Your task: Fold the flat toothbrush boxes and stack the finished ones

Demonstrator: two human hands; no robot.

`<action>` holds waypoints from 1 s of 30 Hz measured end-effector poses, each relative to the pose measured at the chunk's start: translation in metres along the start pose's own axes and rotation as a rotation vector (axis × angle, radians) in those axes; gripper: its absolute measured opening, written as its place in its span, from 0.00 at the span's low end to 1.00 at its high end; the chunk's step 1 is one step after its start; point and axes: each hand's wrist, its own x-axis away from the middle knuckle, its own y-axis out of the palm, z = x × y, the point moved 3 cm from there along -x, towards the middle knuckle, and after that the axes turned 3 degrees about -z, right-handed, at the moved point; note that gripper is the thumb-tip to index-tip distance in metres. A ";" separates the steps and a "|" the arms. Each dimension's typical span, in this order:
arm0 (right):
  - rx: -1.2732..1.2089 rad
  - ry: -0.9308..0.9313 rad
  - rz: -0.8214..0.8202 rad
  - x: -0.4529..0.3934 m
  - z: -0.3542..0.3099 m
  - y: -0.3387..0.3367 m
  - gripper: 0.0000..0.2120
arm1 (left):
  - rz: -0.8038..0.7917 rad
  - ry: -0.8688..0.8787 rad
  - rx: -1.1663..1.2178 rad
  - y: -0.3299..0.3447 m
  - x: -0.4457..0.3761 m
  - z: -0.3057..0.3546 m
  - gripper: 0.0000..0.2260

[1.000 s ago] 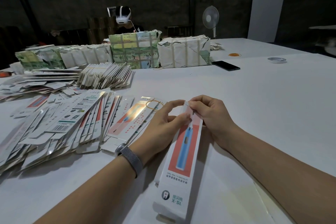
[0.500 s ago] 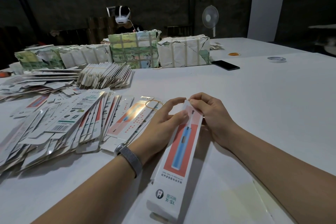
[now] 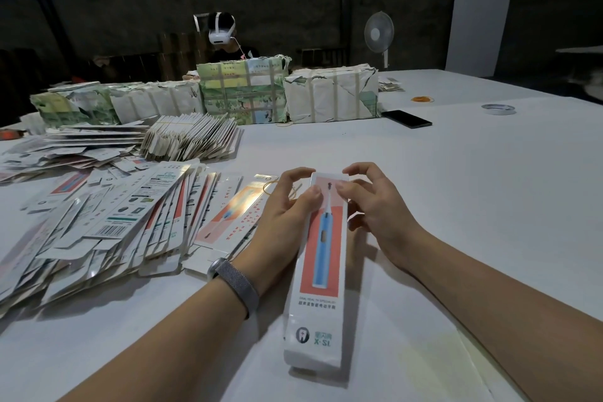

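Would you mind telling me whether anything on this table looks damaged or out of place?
Yes: the wrapped bundles along the far edge have torn, ragged paper, and the flat boxes on the left lie slumped in a loose fan, not squared. A stray rubber band lies alone far right. The folded box looks intact.

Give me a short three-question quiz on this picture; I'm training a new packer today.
1. True or false: both hands touch the folded box.
2. Where do the flat boxes lie? A) by the left hand B) by the right hand C) on the phone
3. Fill in: the toothbrush printed on the folded box is ____.

Key: 1 true; 2 A; 3 blue.
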 end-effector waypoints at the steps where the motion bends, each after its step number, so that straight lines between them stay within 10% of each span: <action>1: 0.001 0.000 -0.013 0.000 0.000 0.001 0.02 | 0.004 0.003 -0.007 0.000 0.000 0.000 0.07; 30: -0.117 0.040 0.121 -0.002 0.002 -0.005 0.05 | -0.076 -0.084 -0.024 0.001 0.000 -0.005 0.18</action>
